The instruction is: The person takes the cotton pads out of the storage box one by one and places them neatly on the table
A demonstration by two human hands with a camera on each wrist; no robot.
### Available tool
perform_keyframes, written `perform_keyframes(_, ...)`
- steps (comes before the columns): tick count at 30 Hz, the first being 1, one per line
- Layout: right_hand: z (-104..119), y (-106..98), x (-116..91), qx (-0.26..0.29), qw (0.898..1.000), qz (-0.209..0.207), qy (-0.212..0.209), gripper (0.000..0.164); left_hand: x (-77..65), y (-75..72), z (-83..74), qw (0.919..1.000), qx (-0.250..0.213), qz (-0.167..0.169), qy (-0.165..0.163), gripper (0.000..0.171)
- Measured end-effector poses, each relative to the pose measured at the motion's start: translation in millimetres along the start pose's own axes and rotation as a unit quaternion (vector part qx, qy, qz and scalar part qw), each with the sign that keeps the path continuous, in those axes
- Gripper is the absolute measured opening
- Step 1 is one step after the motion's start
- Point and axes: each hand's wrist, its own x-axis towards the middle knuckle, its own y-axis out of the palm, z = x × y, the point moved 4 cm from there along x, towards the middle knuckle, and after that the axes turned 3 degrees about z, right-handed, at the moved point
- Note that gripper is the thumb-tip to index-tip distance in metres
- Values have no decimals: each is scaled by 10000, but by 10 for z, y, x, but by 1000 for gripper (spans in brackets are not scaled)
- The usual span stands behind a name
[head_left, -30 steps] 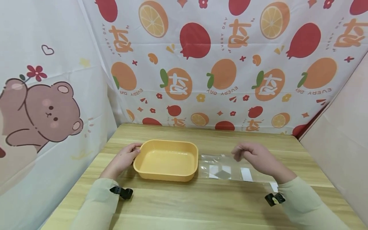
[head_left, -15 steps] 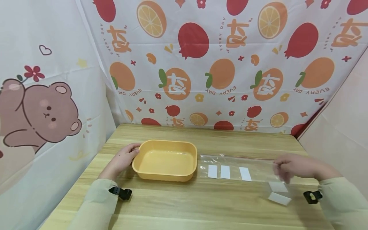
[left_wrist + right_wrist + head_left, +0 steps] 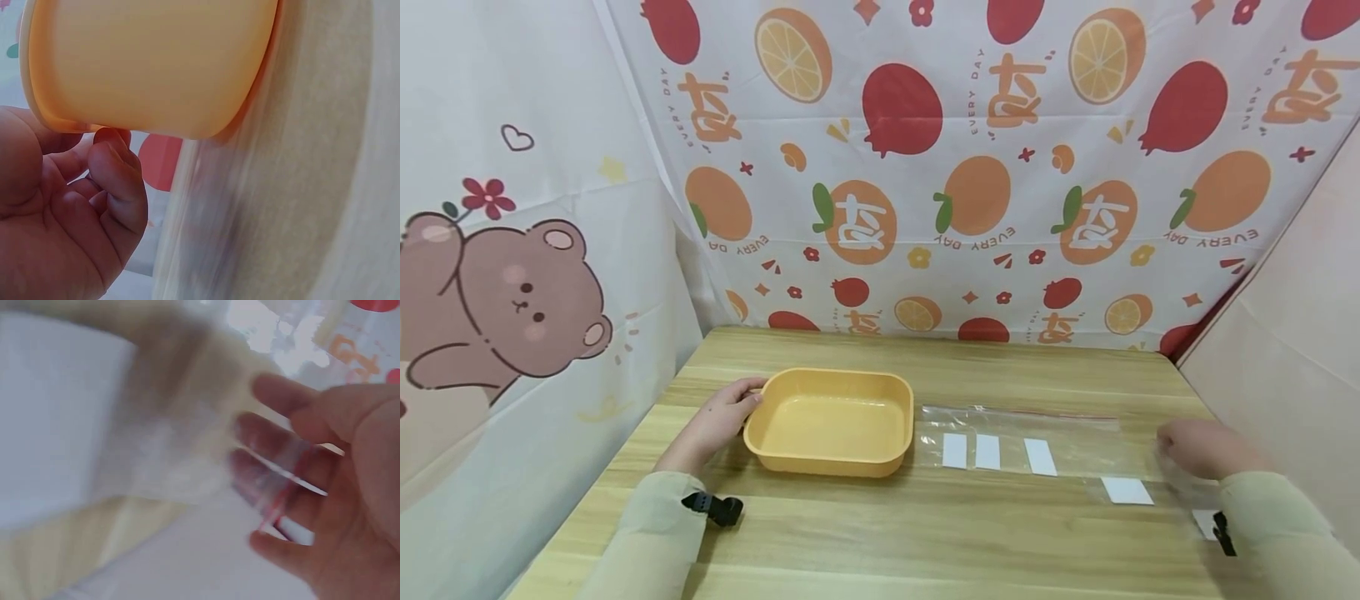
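On the left of the table, a yellow plastic basin (image 3: 827, 467) stands upright, nothing visible inside. My left hand (image 3: 718, 421) grips its left rim, fingers curled against the basin wall (image 3: 156, 75) in the left wrist view. Far to the right, above the tabletop, my right hand (image 3: 1206, 448) holds a clear zip bag with a white label (image 3: 1206, 523). Close up in the right wrist view, that bag's blurred white label (image 3: 56, 419) hangs beside my fingers, and a red zip strip (image 3: 284, 494) crosses them. Where exactly the fingers pinch is unclear.
Right of the basin, several clear zip bags (image 3: 1090, 450) lie overlapping in a row, their white labels (image 3: 1039, 457) showing. A wooden table (image 3: 880, 542) carries everything. A fruit-print cloth (image 3: 895, 200) hangs behind it, with pale sheets at both sides.
My right hand has moved right, from over the bags near the basin to beyond the row's right end, carrying a zip bag. The basin and my left hand have stayed in place.
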Motion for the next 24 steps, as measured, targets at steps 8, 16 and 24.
perform_keyframes(8,-68,85,215,-274,9931,-1130,174,16,2,-14,13,10000,-94,-7,33,46)
perform_keyframes(16,-36,190,365,-109,9875,-1571,77,17,-12,1,36,10000,-59,-47,-38,47)
perform_keyframes(24,-22,230,409,150,9869,-1581,280,30,-24,9,9,10000,-15,-44,-54,47)
